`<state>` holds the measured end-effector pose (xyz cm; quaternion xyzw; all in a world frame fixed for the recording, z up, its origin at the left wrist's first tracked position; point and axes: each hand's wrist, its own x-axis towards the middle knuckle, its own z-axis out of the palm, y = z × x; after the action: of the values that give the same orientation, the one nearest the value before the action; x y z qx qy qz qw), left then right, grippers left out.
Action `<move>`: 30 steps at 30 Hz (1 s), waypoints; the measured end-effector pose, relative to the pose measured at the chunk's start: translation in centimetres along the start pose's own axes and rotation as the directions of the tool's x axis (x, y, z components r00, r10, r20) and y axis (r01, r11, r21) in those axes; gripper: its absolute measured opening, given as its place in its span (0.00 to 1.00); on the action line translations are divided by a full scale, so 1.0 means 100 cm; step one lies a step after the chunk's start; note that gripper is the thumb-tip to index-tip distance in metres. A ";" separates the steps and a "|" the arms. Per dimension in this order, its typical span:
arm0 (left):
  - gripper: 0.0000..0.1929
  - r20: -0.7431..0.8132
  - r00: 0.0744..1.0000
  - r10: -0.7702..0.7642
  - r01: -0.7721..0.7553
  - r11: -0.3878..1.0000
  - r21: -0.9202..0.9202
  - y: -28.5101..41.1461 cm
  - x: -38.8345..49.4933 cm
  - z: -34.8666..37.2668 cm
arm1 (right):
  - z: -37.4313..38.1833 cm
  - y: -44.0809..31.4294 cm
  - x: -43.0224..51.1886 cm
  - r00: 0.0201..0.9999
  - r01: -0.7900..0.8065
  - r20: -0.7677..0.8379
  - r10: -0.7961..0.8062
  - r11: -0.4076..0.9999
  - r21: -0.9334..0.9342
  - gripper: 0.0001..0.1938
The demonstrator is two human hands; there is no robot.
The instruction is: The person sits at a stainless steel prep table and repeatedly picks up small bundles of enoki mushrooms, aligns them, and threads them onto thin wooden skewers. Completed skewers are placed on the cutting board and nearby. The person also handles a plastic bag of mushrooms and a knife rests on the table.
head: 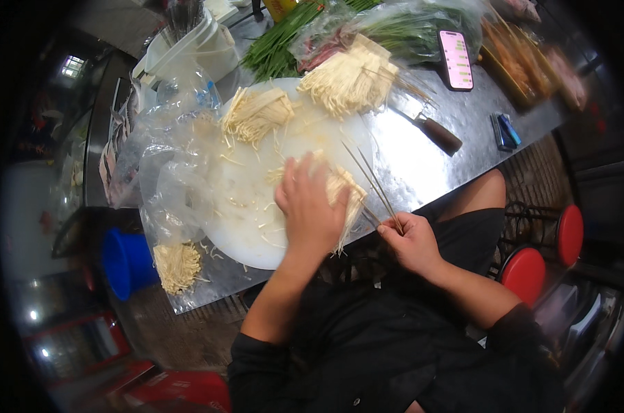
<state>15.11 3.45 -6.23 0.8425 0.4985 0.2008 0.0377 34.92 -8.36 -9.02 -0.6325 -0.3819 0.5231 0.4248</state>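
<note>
My left hand (312, 206) is spread over a bunch of enoki mushrooms (345, 188) near the front edge of a round white cutting board (244, 206). Its fingers are blurred, and it covers part of the bunch. Several thin metal skewers (376, 186) are pinched in my right hand (410, 240), just off the table's front edge. Two of them point up and away; another reaches towards the bunch, its tip hidden. Farther back on the board lies a second enoki bunch (260, 116). Skewered enoki (350, 77) is piled at the board's far right.
Right of the board, a wooden-handled knife (438, 134), a phone (455, 61) and a lighter (508, 129) lie on the metal table (415, 160). Green stalks (278, 44) stand behind. On the left are a plastic bag (172, 155), loose enoki (177, 266) and a skewer tub (193, 49).
</note>
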 end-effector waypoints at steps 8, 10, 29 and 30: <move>0.30 0.032 0.996 -0.081 0.081 0.997 0.010 -0.030 0.018 0.011 | 0.008 -0.005 0.011 1.000 0.016 0.002 -0.016 0.999 0.037 0.11; 0.30 0.025 0.995 -0.091 0.091 0.995 0.031 -0.025 0.016 0.013 | 0.010 -0.007 0.013 1.000 0.012 -0.001 -0.012 1.000 0.029 0.11; 0.31 0.005 0.995 -0.098 0.096 0.990 0.102 -0.012 0.012 0.013 | 0.013 -0.005 0.014 0.999 -0.009 -0.046 0.008 1.000 -0.021 0.11; 0.32 0.006 0.995 -0.096 0.095 0.990 0.107 -0.012 0.012 0.013 | 0.012 -0.007 0.014 0.999 0.018 -0.036 -0.019 1.000 -0.007 0.11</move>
<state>15.12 5.27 -7.39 0.8196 0.5479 0.1672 0.0048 33.89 -6.69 -8.95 -0.6399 -0.3818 0.5062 0.4342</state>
